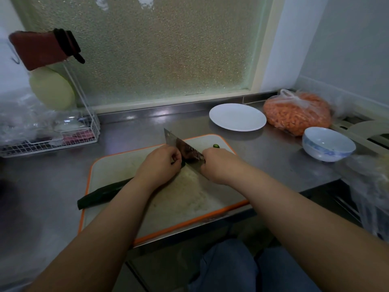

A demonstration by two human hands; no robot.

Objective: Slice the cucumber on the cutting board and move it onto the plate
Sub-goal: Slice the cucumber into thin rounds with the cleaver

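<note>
Steel tabletop (263, 157), dull grey, carrying a white cutting board (117, 165) with an orange rim. Dark green cucumber (101, 193) lying on the board, its left end jutting past the board's left edge, its right end hidden under the left hand (159, 163). Left grip curled down over the cucumber, knuckles toward the blade, pinning it in place. Right hand (219, 165) clenched around the handle of a broad cleaver (181, 147), blade set just right of the left fingers, tip pointing to the far left. One small cut green piece (216, 146) resting on the far part of the board, right of the blade. White plate (237, 116) farther off to the right, near the window ledge, bare. Bag of orange shreds (296, 111) just right of the plate. Blue-patterned white bowl (328, 143) nearer, right of the board. White wire rack (63, 135) at far left beside a frosted window (147, 49).
</note>
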